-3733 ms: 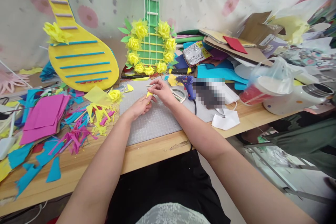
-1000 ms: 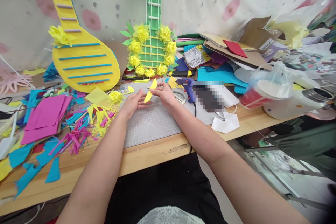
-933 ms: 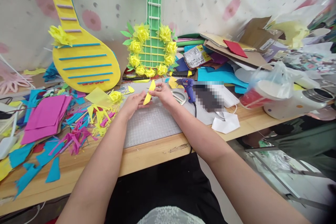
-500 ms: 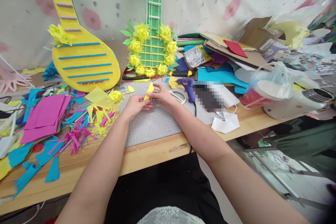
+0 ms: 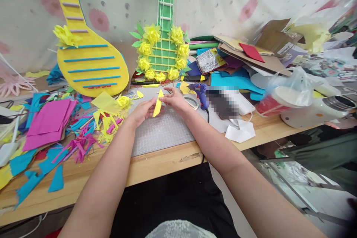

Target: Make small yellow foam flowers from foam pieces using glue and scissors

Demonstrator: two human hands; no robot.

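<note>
Above the grey cutting mat, a small folded piece of yellow paper stands nearly upright between my hands. My left hand grips it from the left, its fingertips partly behind the paper. From the other side my right hand pinches its upper part between thumb and fingers. Close behind my right hand lies a pair of scissors, only partly visible. A blue glue gun rests just right of them. To the left of my hands is a yellow paper flower.
A yellow paper guitar and a green one ringed with yellow flowers lean at the back. Magenta sheets and coloured scraps cover the left. A bagged cup, a flask and stacked card stand right.
The yellow paper has turned more upright and sits slightly lower between my hands. My left fingers have shifted along it. The camera view has moved a little.
</note>
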